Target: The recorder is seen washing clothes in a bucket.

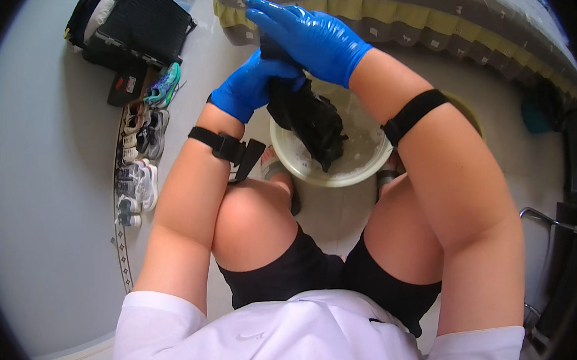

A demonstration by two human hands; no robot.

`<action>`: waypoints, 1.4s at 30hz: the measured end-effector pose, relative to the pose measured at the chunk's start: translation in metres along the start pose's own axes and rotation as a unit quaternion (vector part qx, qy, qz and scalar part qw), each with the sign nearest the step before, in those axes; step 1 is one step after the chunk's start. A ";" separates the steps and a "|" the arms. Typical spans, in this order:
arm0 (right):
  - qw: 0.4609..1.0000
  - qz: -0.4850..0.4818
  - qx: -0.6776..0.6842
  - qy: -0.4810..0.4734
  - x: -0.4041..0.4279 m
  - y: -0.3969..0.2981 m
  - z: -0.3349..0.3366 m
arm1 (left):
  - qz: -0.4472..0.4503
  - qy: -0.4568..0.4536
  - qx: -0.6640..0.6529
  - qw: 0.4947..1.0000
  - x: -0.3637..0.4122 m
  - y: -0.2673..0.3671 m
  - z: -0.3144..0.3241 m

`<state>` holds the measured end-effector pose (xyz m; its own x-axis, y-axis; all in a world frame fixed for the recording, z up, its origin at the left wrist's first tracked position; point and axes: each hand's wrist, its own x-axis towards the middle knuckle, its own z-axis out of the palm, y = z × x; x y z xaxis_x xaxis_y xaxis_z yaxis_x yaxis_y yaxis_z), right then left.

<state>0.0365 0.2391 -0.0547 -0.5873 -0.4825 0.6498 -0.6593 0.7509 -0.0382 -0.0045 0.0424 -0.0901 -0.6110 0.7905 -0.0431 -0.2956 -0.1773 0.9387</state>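
Note:
Both hands wear wet blue gloves above a pale round basin of cloudy, sudsy water. My left hand grips a bunched black cloth item, whose lower end hangs over the water. Further up, my right hand lies against the upper part of the cloth with its fingers stretched out straight. The right thumb and palm are hidden, so I cannot tell whether that hand grips the cloth. Dark straps circle both forearms.
The basin stands on the tiled floor between my feet. Several shoes line the wall at left, below a black suitcase. A bed with a ruffled skirt spans the far side. Metal tubing stands at right.

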 end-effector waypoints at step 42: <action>0.936 0.080 -0.005 -0.343 0.016 -0.014 -0.025 | -0.137 0.078 0.467 0.870 0.005 0.011 0.043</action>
<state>0.0484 0.2318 -0.0241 -0.8441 -0.5361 -0.0032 -0.5340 0.8413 -0.0844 0.0205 0.0694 -0.0656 -0.7253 0.6263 -0.2857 0.2362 0.6163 0.7513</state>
